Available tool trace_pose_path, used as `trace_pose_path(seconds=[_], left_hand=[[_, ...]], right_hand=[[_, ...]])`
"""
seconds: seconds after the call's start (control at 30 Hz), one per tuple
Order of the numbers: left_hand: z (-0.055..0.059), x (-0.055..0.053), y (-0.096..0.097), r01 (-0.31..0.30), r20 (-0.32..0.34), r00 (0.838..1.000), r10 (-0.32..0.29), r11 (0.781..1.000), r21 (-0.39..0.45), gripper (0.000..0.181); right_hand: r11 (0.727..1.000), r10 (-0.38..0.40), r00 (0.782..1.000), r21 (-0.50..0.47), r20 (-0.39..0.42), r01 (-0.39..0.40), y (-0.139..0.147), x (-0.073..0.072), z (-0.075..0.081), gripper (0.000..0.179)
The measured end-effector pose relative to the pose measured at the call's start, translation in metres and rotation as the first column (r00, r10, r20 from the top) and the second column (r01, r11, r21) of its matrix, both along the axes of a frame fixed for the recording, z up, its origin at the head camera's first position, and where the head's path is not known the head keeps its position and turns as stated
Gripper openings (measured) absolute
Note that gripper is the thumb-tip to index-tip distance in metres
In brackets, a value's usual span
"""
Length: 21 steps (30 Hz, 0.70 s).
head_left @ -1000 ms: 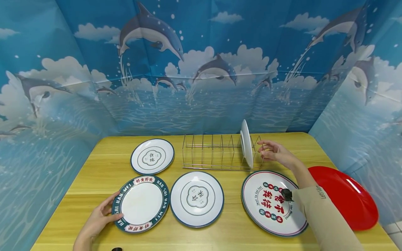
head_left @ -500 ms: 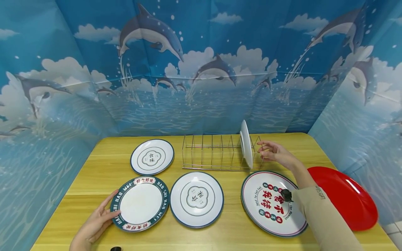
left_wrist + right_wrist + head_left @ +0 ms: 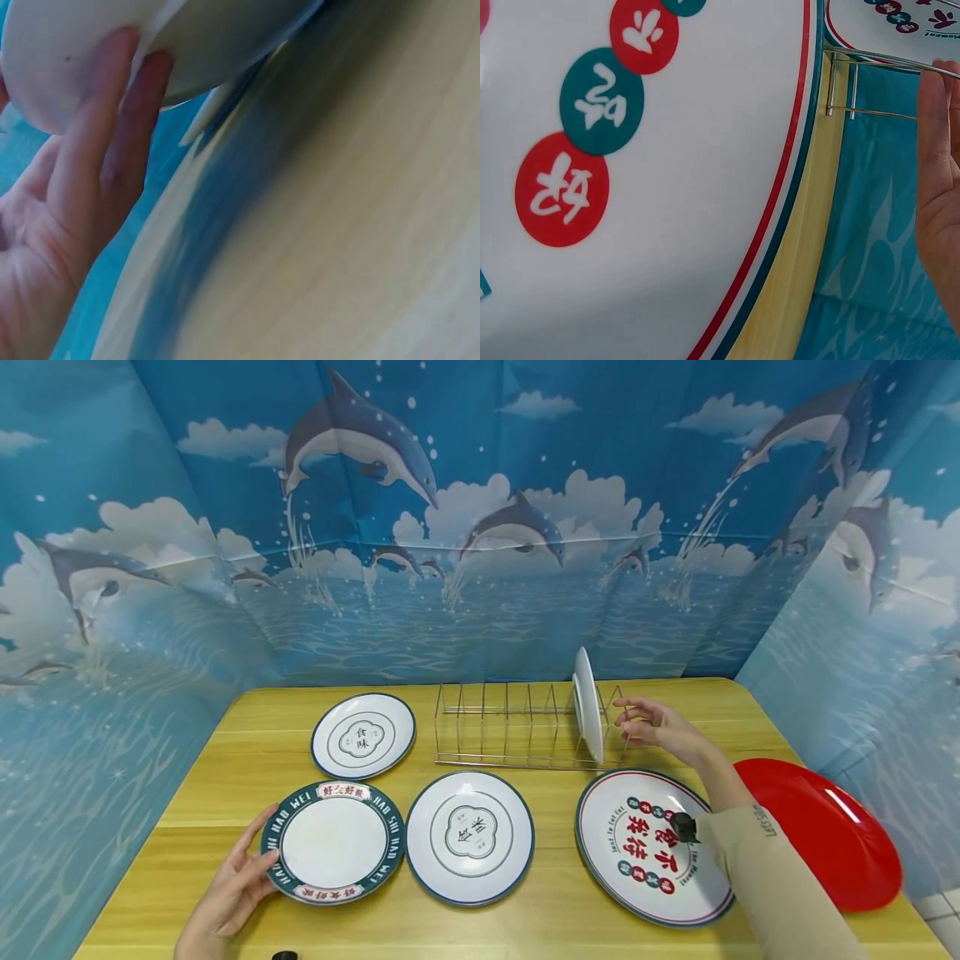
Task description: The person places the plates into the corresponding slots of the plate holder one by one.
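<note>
My left hand (image 3: 236,881) grips the left rim of a white plate with a green lettered border (image 3: 333,843), its thumb on top and fingers underneath. In the left wrist view, fingers (image 3: 101,127) spread against the pale underside of the plate (image 3: 217,49), which is raised over the table. My right hand (image 3: 656,727) holds the right end of a wire dish rack (image 3: 517,718), fingertips at its end wire. A white plate (image 3: 588,706) stands upright in the rack near that hand. In the right wrist view, the fingers (image 3: 934,135) reach the rack's wire.
White blue-rimmed plates lie at the back left (image 3: 363,735) and front middle (image 3: 470,839). A large plate with red lettering (image 3: 645,852) lies under the right forearm. A red oval platter (image 3: 817,835) is at the right table edge. A dolphin-print cloth (image 3: 480,527) closes off the back.
The green-bordered plate has shifted slightly left, and its near edge has risen in my left hand. My right hand, the rack and the other plates stay in place.
</note>
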<state>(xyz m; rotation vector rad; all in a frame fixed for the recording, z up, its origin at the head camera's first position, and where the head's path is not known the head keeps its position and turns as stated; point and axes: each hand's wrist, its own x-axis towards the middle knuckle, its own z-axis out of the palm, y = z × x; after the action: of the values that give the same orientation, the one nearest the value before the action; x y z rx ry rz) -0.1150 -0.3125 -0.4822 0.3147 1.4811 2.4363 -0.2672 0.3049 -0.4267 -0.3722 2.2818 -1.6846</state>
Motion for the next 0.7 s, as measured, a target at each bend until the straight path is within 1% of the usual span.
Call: trace_pose_path(seconds=[0.07, 0.13, 0.2, 0.27, 0.37, 0.47, 0.57, 0.7], left_hand=[[0.003, 0.000, 0.003, -0.043, -0.024, 0.999, 0.043, 0.999, -0.001, 0.063], [0.007, 0.001, 0.005, -0.101, -0.039, 0.994, 0.100, 0.995, -0.024, 0.064], [0.013, 0.000, 0.008, -0.163, -0.045, 0.986, 0.161, 0.984, -0.065, 0.064], [0.020, -0.001, 0.012, -0.211, -0.052, 0.977, 0.207, 0.972, -0.103, 0.064], [0.032, -0.005, 0.017, -0.259, -0.065, 0.965, 0.253, 0.956, -0.137, 0.065], [0.044, -0.012, 0.024, -0.283, -0.082, 0.959, 0.273, 0.946, -0.160, 0.066], [0.057, -0.019, 0.034, -0.290, -0.109, 0.956, 0.273, 0.939, -0.184, 0.066], [0.070, -0.029, 0.049, -0.275, -0.157, 0.956, 0.248, 0.944, -0.182, 0.069]], right_hand=[[1.000, -0.001, 1.000, 0.002, -0.001, 0.001, 0.000, 0.000, 0.000, 0.042], [1.000, -0.002, 1.000, 0.005, -0.002, 0.002, 0.000, 0.000, 0.000, 0.045], [1.000, -0.001, 1.000, 0.009, -0.004, 0.001, 0.000, 0.000, 0.001, 0.049], [1.000, 0.001, 1.000, 0.012, -0.006, 0.000, -0.001, 0.000, 0.001, 0.051], [1.000, -0.006, 1.000, 0.009, 0.004, 0.006, -0.001, 0.001, 0.002, 0.049], [1.000, -0.012, 1.000, 0.008, 0.004, 0.012, -0.001, 0.001, 0.002, 0.046], [1.000, -0.008, 1.000, 0.009, -0.003, 0.008, -0.001, 0.001, 0.002, 0.042], [1.000, -0.005, 1.000, 0.011, -0.005, 0.005, 0.000, 0.000, 0.001, 0.039]])
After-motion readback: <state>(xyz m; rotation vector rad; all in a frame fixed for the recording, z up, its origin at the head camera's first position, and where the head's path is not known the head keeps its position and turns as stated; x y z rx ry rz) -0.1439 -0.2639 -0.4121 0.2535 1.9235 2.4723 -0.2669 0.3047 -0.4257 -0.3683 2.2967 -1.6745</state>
